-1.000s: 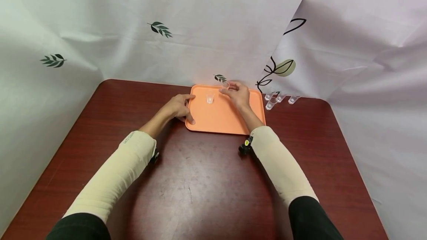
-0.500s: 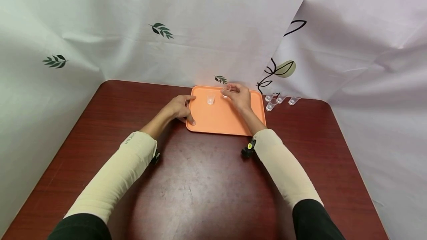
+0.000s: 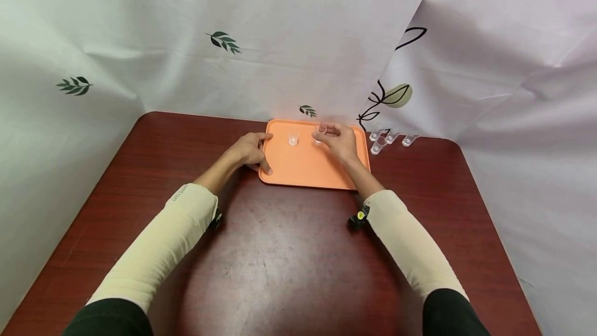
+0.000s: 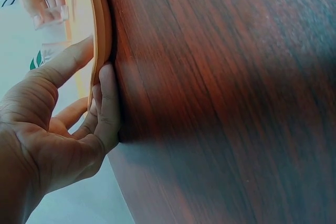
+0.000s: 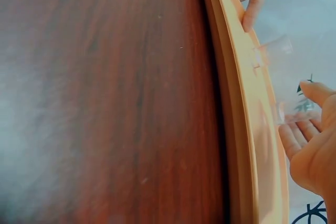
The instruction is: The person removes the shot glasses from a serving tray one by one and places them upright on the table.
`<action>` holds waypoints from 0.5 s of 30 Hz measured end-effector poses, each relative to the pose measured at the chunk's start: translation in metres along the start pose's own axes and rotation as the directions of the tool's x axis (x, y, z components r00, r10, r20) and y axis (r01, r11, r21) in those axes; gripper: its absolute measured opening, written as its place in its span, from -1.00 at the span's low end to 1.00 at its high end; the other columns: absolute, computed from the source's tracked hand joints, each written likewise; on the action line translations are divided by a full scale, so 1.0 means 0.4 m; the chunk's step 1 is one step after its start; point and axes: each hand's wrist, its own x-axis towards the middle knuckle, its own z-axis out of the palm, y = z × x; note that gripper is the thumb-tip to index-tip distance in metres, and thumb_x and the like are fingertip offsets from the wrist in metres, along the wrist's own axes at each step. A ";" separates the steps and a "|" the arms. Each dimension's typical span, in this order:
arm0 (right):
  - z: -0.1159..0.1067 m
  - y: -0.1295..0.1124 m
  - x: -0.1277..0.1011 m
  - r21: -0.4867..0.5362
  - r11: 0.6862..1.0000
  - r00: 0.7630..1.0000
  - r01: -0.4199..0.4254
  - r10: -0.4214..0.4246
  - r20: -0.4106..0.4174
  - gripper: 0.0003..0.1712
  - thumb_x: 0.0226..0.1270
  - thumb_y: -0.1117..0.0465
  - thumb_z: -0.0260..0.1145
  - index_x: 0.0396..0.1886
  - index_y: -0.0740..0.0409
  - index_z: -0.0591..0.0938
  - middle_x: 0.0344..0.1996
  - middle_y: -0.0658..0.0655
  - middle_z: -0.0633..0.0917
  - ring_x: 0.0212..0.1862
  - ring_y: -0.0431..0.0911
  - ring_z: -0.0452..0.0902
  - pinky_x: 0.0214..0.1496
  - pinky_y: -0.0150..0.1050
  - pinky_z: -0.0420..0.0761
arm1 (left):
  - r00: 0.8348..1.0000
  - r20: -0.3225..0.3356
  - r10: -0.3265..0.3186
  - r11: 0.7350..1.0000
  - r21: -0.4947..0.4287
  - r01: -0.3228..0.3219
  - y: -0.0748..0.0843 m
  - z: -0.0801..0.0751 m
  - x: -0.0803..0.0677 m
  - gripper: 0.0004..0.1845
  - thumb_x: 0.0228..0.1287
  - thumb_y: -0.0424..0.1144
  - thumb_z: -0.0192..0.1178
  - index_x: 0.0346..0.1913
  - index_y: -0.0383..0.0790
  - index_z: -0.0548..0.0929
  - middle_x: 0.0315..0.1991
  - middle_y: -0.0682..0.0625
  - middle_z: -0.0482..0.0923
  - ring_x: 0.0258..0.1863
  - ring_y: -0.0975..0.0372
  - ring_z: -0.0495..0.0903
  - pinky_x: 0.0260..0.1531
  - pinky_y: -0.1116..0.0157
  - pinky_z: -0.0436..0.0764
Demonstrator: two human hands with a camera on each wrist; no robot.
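An orange rectangular tray [image 3: 308, 167] lies at the far side of the table. My left hand [image 3: 252, 150] grips its left end, thumb over the rim and fingers along the outer side, as the left wrist view shows. On the tray stands a small clear plastic cup [image 3: 293, 140], upright. To the right of it, my right hand [image 3: 341, 141] holds a second clear cup [image 3: 320, 135] between thumb and fingers. In the right wrist view this held cup [image 5: 294, 115] is upright, its base close to the tray surface.
Several more clear cups [image 3: 379, 145] stand on the dark red wooden table [image 3: 280, 253], just beyond the tray's right end. A pale curtain [image 3: 280, 66] with leaf prints hangs right behind the table's far edge.
My right hand has brought its cup down and a little toward me and to the right, over the tray. The left hand has kept its place on the tray's end.
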 end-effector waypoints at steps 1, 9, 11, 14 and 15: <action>-0.004 0.000 -0.004 -0.005 1.000 1.000 -0.003 0.003 0.001 -0.47 0.38 0.24 0.68 0.28 0.34 0.80 0.16 0.39 0.83 0.19 0.16 0.85 0.00 -0.47 0.84 | 1.000 0.001 0.001 1.000 -0.003 -0.001 0.000 0.000 0.000 0.34 -0.03 -0.54 0.76 0.83 -0.04 0.25 -0.06 -0.13 0.37 -0.26 0.16 0.59 -0.34 0.29 0.89; -0.038 -0.001 -0.041 0.004 1.000 1.000 -0.019 0.019 0.023 -0.46 0.37 0.22 0.70 0.28 0.32 0.81 0.16 0.37 0.84 -0.01 -0.17 0.81 0.01 -0.51 0.80 | 1.000 0.010 -0.005 1.000 -0.007 0.005 0.001 -0.001 -0.004 0.34 0.00 -0.53 0.75 0.84 -0.02 0.24 -0.01 -0.15 0.38 -0.25 0.15 0.60 -0.31 0.29 0.90; -0.049 -0.002 -0.050 0.003 1.000 1.000 -0.014 0.014 0.027 -0.44 0.37 0.20 0.70 0.30 0.31 0.80 0.17 0.35 0.84 -0.02 -0.23 0.78 0.05 -0.51 0.79 | 1.000 0.010 -0.006 1.000 -0.002 0.006 0.002 -0.001 -0.003 0.34 0.00 -0.53 0.75 0.84 -0.02 0.24 -0.02 -0.14 0.38 -0.25 0.14 0.59 -0.31 0.28 0.90; -0.067 -0.004 -0.064 -0.009 1.000 0.999 -0.012 0.012 0.031 -0.41 0.38 0.18 0.70 0.33 0.30 0.79 0.17 0.32 0.85 0.00 -0.24 0.79 0.11 -0.50 0.78 | 1.000 0.010 -0.006 1.000 0.005 0.006 0.002 -0.001 -0.003 0.33 0.01 -0.52 0.75 0.84 -0.03 0.24 -0.05 -0.13 0.38 -0.24 0.14 0.55 -0.32 0.29 0.89; -0.073 -0.004 -0.070 -0.008 1.000 1.000 -0.009 0.009 0.030 -0.41 0.38 0.18 0.70 0.33 0.30 0.79 0.17 0.32 0.85 0.00 -0.25 0.78 0.12 -0.50 0.78 | 1.000 0.010 -0.005 1.000 0.006 0.005 0.003 0.000 -0.003 0.34 0.00 -0.52 0.75 0.84 -0.03 0.24 -0.06 -0.13 0.37 -0.24 0.15 0.54 -0.33 0.29 0.89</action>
